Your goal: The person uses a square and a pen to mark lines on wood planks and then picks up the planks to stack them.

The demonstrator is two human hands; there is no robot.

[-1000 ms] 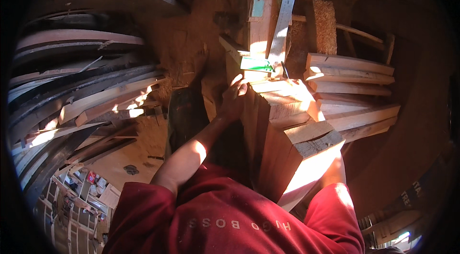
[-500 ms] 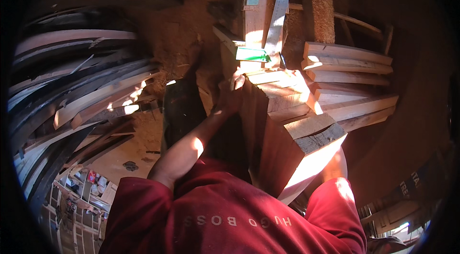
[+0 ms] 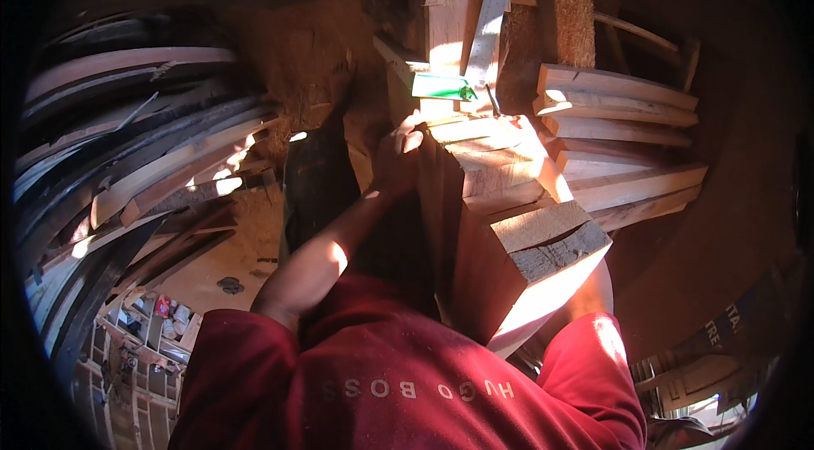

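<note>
A stack of thick, reddish wooden boards (image 3: 483,272) stands on edge before me, its pale sawn ends in sunlight. At the stack's far left edge my left hand (image 3: 403,147) grips a board, fingers curled at its corner. My right hand (image 3: 519,129), washed out by glare, is at the far end of the stack. A thin dark pencil (image 3: 493,101) sticks up from its fingers, which are only partly visible. Just beyond lie a green-and-white object (image 3: 443,87), perhaps a square's handle, and a steel ruler (image 3: 494,13) resting along an upright board (image 3: 449,34).
Several cut boards (image 3: 623,128) are stacked to the right, with a rough-faced block (image 3: 573,17) behind them. Long dark planks (image 3: 144,145) fill the left side. Wooden framework (image 3: 136,374) shows at lower left, over a dusty floor (image 3: 203,259).
The boards, ruler and green-and-white object sit slightly farther left and higher in the picture. The pencil at my right hand shows more clearly. My left hand keeps its hold on the board.
</note>
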